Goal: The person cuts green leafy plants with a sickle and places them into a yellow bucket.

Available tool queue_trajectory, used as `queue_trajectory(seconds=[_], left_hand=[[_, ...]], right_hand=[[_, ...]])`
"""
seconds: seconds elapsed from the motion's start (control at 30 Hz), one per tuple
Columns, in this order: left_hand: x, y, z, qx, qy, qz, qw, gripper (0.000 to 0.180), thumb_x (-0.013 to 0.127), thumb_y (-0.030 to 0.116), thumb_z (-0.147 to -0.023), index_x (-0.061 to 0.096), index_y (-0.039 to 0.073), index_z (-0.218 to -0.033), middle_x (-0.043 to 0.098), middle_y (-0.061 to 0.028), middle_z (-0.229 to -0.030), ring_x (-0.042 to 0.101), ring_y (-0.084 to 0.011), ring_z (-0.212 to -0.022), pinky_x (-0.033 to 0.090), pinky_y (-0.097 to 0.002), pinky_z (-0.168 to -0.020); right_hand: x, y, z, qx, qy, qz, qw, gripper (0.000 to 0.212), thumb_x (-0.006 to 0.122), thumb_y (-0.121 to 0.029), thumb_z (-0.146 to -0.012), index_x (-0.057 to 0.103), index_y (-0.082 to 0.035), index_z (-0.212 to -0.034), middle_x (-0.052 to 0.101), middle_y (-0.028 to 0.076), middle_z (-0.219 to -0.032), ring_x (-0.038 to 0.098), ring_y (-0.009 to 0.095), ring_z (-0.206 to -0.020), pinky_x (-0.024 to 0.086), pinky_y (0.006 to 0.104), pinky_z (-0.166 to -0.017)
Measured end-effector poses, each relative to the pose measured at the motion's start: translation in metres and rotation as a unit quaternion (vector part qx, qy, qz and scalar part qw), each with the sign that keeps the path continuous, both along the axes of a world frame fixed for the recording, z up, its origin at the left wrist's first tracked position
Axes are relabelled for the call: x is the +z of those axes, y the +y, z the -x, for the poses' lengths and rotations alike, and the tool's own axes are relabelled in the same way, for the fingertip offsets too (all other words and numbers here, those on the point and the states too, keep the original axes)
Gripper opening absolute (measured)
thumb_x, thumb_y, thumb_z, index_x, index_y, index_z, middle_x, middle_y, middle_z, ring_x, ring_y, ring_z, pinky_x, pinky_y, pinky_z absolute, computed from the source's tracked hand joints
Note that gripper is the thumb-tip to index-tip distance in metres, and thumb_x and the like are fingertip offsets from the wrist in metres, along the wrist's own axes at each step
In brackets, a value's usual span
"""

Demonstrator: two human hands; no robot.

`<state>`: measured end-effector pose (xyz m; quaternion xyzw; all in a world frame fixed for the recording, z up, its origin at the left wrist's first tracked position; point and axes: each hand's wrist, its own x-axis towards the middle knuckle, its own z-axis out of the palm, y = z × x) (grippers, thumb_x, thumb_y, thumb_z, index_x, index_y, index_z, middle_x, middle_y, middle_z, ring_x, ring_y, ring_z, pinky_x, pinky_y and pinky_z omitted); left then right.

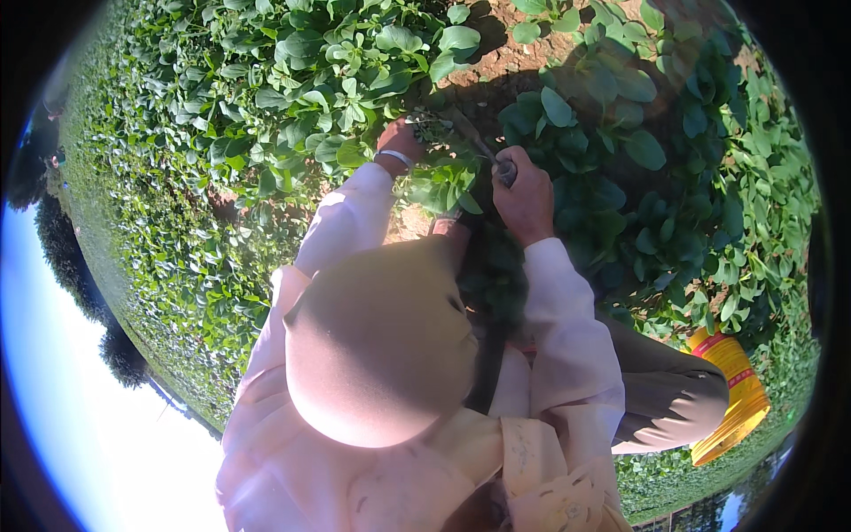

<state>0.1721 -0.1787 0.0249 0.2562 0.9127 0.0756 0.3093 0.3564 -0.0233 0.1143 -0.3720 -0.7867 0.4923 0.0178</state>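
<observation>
My left hand (401, 142), with a white band at the wrist, is low among the leaves. Its fingers are curled closed at a small leafy plant (433, 131), though the fingertips are partly hidden. To its right, my right hand (525, 197) is wrapped round the dark handle of a hand weeding tool (481, 144). The tool's narrow metal blade slants away to the upper left, toward the plant and the soil by my left hand. Shade and leaves hide the blade's tip. A leafy green clump (448, 182) stands between my two hands.
Broad-leaved green crop plants (301, 53) surround me, with brown soil (501, 58) showing between rows ahead. My bent knee (683, 395) is at the right, beside a yellow bag (736, 390) with red bands. My shadow darkens the plants (620, 133) at the front right.
</observation>
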Motion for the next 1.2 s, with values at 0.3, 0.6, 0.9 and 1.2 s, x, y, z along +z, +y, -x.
queue_trajectory(seconds=[0.3,0.6,0.9,1.2], left_hand=[[0.062,-0.008,0.008,0.346,-0.239,-0.453,0.786,0.046,0.060,0.003,-0.084,0.048,0.003,-0.128,0.063,-0.0069,-0.103,0.059,-0.0117,-0.085,0.050,-0.0253,-0.070],[0.108,0.067,0.095,0.228,-0.273,-0.420,0.834,0.028,0.065,0.006,-0.084,0.058,0.000,-0.111,0.064,-0.0069,-0.091,0.062,-0.0229,-0.084,0.052,-0.0393,-0.077],[-0.010,0.101,0.117,-0.112,0.081,0.066,0.988,0.039,0.059,0.019,-0.073,0.058,0.001,-0.108,0.063,-0.0216,-0.102,0.061,-0.0379,-0.098,0.050,-0.0412,-0.085],[-0.030,0.103,0.131,0.014,-0.025,0.036,0.999,0.054,0.071,0.036,-0.072,0.061,-0.002,-0.109,0.060,-0.0229,-0.112,0.059,-0.0360,-0.105,0.048,-0.0385,-0.089]], right_hand=[[-0.033,0.022,0.067,-0.103,0.113,0.060,0.986,0.014,0.066,-0.014,-0.079,0.060,-0.004,-0.088,0.063,0.016,-0.071,0.063,0.035,-0.070,0.049,0.0397,-0.062],[-0.019,0.002,0.067,0.087,-0.001,-0.012,0.996,0.032,0.068,-0.013,-0.072,0.052,-0.010,-0.099,0.063,0.018,-0.071,0.062,0.039,-0.072,0.049,0.0486,-0.064],[-0.019,0.015,0.047,-0.057,0.029,0.041,0.997,0.028,0.066,-0.008,-0.073,0.053,-0.010,-0.098,0.063,0.017,-0.072,0.062,0.039,-0.072,0.048,0.0466,-0.063],[-0.039,0.028,0.083,0.018,-0.033,-0.024,0.999,0.027,0.067,-0.011,-0.072,0.052,-0.009,-0.094,0.064,0.016,-0.072,0.063,0.038,-0.071,0.049,0.0470,-0.064]])
